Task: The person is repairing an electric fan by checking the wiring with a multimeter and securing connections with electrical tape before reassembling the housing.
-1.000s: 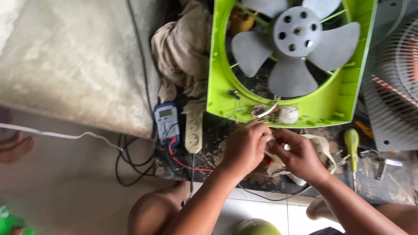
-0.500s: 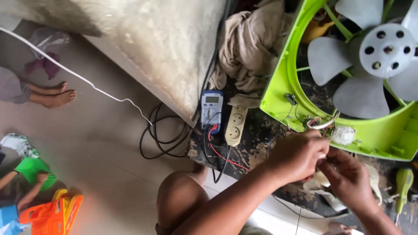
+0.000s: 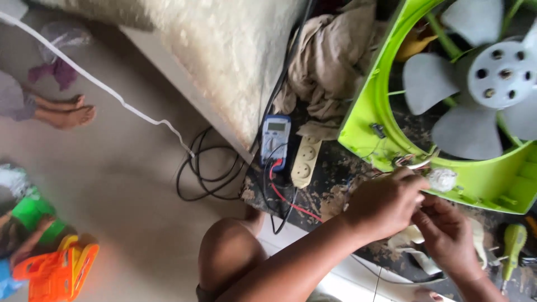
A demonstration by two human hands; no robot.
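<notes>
A lime-green fan frame (image 3: 369,128) with grey blades (image 3: 464,131) lies flat on a dirty dark work surface (image 3: 330,196). My left hand (image 3: 386,204) pinches thin wires (image 3: 417,162) that come out of the frame's lower edge, beside a small white part (image 3: 443,180). My right hand (image 3: 447,235) sits just below and to the right. Its fingertips meet the left hand's and are closed on the same wire bundle. A blue multimeter (image 3: 276,137) with red and black leads lies left of the hands.
A cream power strip (image 3: 306,162) lies beside the meter, and a beige cloth (image 3: 330,61) above it. A green-handled screwdriver (image 3: 512,246) lies at the right. Black cables (image 3: 204,170) and a white cord (image 3: 112,95) cross the floor. Another person's feet (image 3: 70,112) are at left, and an orange toy (image 3: 53,268) is at lower left.
The view has swung left, so the fan now sits at the right edge and more floor shows. Both hands stay together on the wires at the frame's lower edge.
</notes>
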